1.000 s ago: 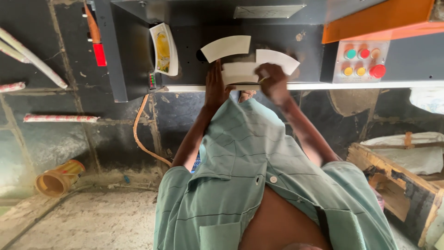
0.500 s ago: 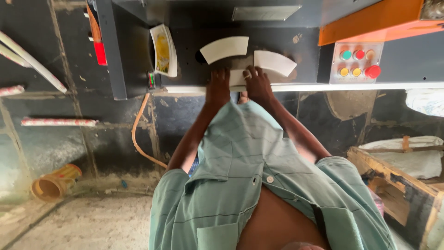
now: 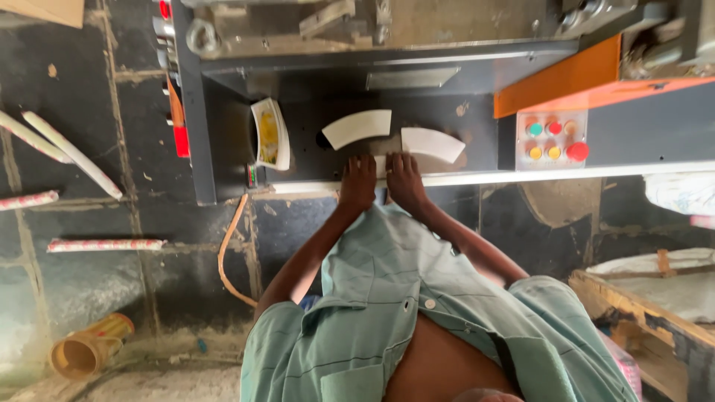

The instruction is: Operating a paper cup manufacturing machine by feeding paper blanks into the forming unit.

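Observation:
My left hand [image 3: 359, 182] and my right hand [image 3: 404, 181] lie side by side at the near edge of a dark machine table [image 3: 477, 160]. Their fingers are down on a white paper blank [image 3: 380, 165], of which only a small strip shows between them. Just beyond the fingertips lie two curved white fan-shaped blanks, one on the left [image 3: 357, 126] and one on the right [image 3: 432, 143]. My green shirt covers the lower middle of the view.
A tilted stack of yellow-printed blanks [image 3: 269, 134] stands left of the hands. A panel of coloured push buttons [image 3: 551, 140] sits at the right under an orange cover [image 3: 558, 78]. An orange hose [image 3: 227, 253], paper rolls [image 3: 104, 244], a cardboard cone [image 3: 86, 350] and a wooden crate [image 3: 648, 298] are on the floor.
Both hands have drawn together and back toward the table's near edge, and now cover most of the white blank that showed between them. The right hand left the right curved blank.

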